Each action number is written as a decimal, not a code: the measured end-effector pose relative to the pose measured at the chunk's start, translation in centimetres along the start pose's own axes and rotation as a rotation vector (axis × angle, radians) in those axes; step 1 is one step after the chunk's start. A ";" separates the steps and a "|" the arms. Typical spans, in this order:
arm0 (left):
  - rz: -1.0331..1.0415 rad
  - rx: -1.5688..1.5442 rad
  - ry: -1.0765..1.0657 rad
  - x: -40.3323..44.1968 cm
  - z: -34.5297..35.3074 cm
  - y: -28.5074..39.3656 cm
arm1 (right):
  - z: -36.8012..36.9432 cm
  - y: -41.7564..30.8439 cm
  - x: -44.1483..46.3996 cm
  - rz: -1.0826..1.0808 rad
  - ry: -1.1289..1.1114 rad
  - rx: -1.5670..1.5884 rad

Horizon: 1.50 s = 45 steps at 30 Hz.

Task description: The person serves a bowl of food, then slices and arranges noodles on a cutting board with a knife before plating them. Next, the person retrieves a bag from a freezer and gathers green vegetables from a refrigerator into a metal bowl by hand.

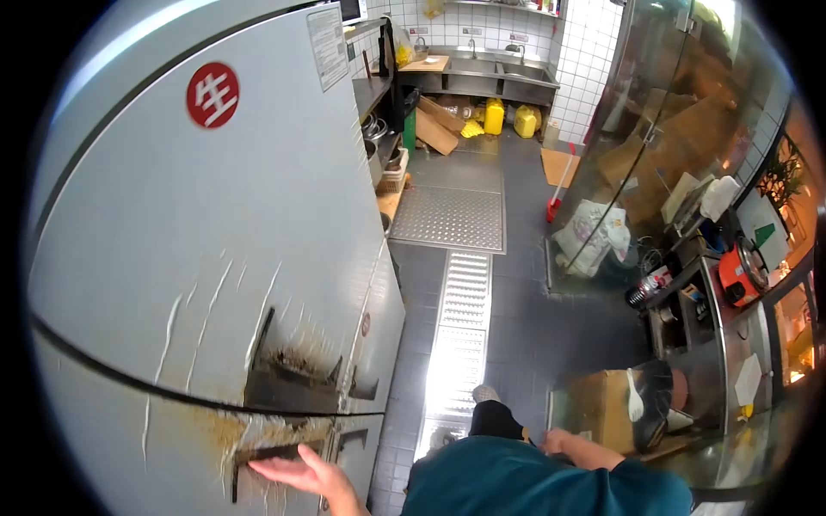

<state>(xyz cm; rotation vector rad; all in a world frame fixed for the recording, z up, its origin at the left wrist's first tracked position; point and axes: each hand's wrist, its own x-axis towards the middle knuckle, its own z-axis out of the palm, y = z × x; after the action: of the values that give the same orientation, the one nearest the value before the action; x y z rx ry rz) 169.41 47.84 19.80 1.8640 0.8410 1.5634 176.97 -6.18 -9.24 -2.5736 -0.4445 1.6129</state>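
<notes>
My left hand (301, 475) is stretched out with its fingers extended and thumb apart, palm turned up. It is at the recessed handle (280, 451) of the lower door of a large grey refrigerator (155, 249); whether the fingertips touch it I cannot tell. Grime and peeling film surround both handle recesses, and the upper recess (292, 378) lies just above. My right hand (557, 440) hangs low beside my dark trousers, small in view, its fingers mostly hidden. A cardboard box (594, 404) stands beyond it.
A metal floor grate (465, 301) runs ahead to a steel sink counter (473, 77). Yellow jugs (493, 116) and flattened cardboard (437, 125) lie beneath it. To the right are a glass partition (637, 146), a white bag (592, 236), a red-handled broom (555, 206) and an orange cooker (742, 273).
</notes>
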 end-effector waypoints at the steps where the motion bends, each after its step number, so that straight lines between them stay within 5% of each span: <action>1: -0.022 0.033 0.019 0.0 0.2 0.0 | -2.6 0.7 1.5 0.007 0.066 -0.204; 5: -0.251 0.112 0.261 2.1 -0.1 0.8 | -18.9 0.3 8.3 -0.138 0.228 -0.256; 9: -0.235 0.471 0.359 4.9 2.6 3.2 | -34.9 -8.1 11.9 -0.589 0.522 -0.174; 11: -0.305 0.335 0.403 5.1 3.6 5.3 | -40.2 -14.8 10.8 -0.838 0.553 0.052; 16: -0.339 0.341 0.413 -4.8 1.7 11.7 | -42.6 -28.6 6.0 -1.302 0.228 0.195; 19: -0.172 0.333 0.511 -12.1 -0.8 15.1 | -39.3 -35.2 1.6 -1.476 -0.086 0.140; 21: -0.347 0.361 0.403 -19.9 -4.8 16.3 | -36.8 -39.5 -3.6 -1.599 -0.290 0.088; 23: -0.243 0.357 0.538 -24.3 -5.7 18.2 | -34.0 -43.4 -8.2 -1.683 -0.496 0.115; 26: -0.021 -0.168 1.051 -39.8 -10.4 15.2 | -30.1 -50.0 -15.1 -1.661 -0.727 0.293; 30: -0.074 -0.050 1.590 -38.6 -14.1 16.6 | -25.4 -61.2 -24.2 -1.429 -1.015 0.838; 33: -0.210 0.138 1.653 -36.0 -18.5 16.3 | -23.5 -71.6 -29.5 -1.175 -1.065 1.205; 37: -0.344 0.246 1.576 -30.3 -24.6 13.0 | -22.8 -85.9 -31.7 -0.878 -0.741 1.575; 41: -0.399 0.255 1.451 -24.9 -30.1 10.0 | -23.6 -96.4 -28.5 -1.056 -1.107 1.626; 45: -0.442 0.232 1.358 -21.2 -33.7 7.1 | -23.6 -98.3 -30.3 -1.102 -1.020 1.561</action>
<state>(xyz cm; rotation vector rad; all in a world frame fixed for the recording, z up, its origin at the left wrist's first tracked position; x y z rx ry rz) 134.36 27.85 17.22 0.3780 1.8523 2.3594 165.54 81.40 48.51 -0.1909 -0.2756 1.4790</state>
